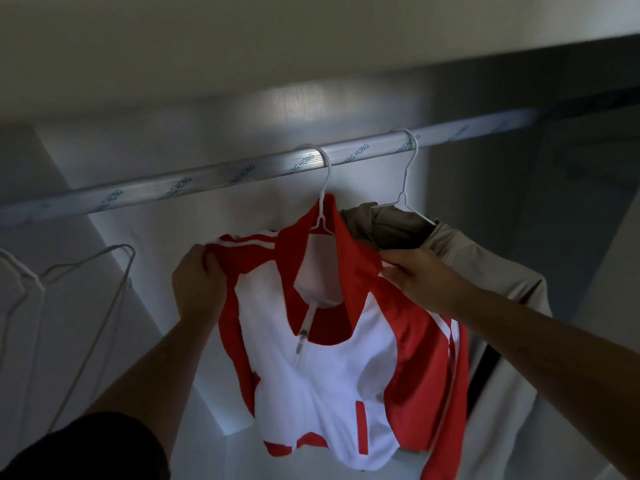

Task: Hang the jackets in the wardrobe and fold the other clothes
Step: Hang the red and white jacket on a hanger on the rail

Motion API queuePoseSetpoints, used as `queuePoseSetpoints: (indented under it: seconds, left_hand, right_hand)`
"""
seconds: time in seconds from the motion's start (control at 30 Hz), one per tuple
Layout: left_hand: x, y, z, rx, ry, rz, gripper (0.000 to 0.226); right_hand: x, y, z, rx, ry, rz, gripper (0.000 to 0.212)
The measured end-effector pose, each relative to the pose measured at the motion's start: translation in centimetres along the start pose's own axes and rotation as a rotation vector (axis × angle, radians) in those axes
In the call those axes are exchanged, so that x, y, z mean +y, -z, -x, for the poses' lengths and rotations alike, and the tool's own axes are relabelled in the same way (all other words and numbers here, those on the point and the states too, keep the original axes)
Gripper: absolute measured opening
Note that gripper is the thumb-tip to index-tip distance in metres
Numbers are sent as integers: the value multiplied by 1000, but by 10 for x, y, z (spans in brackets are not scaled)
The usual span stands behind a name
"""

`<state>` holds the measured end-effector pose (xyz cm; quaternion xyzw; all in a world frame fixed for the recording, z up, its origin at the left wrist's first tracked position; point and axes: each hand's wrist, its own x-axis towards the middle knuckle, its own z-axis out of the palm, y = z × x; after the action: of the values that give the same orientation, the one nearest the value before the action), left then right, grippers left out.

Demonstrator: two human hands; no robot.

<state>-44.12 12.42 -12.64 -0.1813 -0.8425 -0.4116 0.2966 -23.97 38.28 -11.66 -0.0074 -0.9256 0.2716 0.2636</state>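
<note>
A red and white zip jacket [332, 368] hangs on a white wire hanger [323, 188] hooked over the silver wardrobe rail [207, 178]. My left hand [199, 289] grips the jacket's left shoulder, fingers curled into the red fabric. My right hand [422, 278] pinches the red collar edge on the jacket's right side. Just right of it, a beige jacket [485, 271] hangs on a second white hanger [407, 171] on the same rail.
Empty wire hangers [86, 271] dangle at the left, lower down. The wardrobe's top panel [311, 46] runs overhead and a dark side wall [571, 185] stands at the right. The white back wall [156, 244] lies behind the jackets.
</note>
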Motion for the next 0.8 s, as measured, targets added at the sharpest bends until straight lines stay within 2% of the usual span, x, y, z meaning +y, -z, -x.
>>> queuePoseSetpoints:
  seconds: [0.1,0.17,0.23,0.3,0.33,0.43,0.53,0.6,0.7,0.8]
  left_hand:
    - [-16,15,25,-168,-7,-130,23]
    - [-26,18,33,-286,80,-317,24]
    - [-27,15,29,-353,205,-393,22]
    - [-18,12,21,-363,309,-319,28]
    - [-12,10,18,-350,295,-256,36]
    - [10,3,7,-320,63,-154,51]
    - [36,-9,0,-361,-95,-44,39]
    - [59,-17,7,-347,-126,89,31]
    - [90,-26,24,-400,-47,323,30]
    - [96,-34,32,-484,-14,281,24]
  right_hand:
    - [-5,2,1,-18,-22,-14,15]
    - [-8,3,3,0,3,-25,16]
    - [-7,5,5,2,-5,-47,14]
    - [-4,6,6,0,-35,-48,17]
    - [-3,6,8,5,-44,-39,20]
    - [0,7,10,19,-77,-41,11]
    - [-6,14,13,21,-186,-167,22]
    - [-11,15,17,40,-174,-83,25]
    - [-19,12,27,10,-114,101,28]
    - [-34,13,40,-56,-176,131,32]
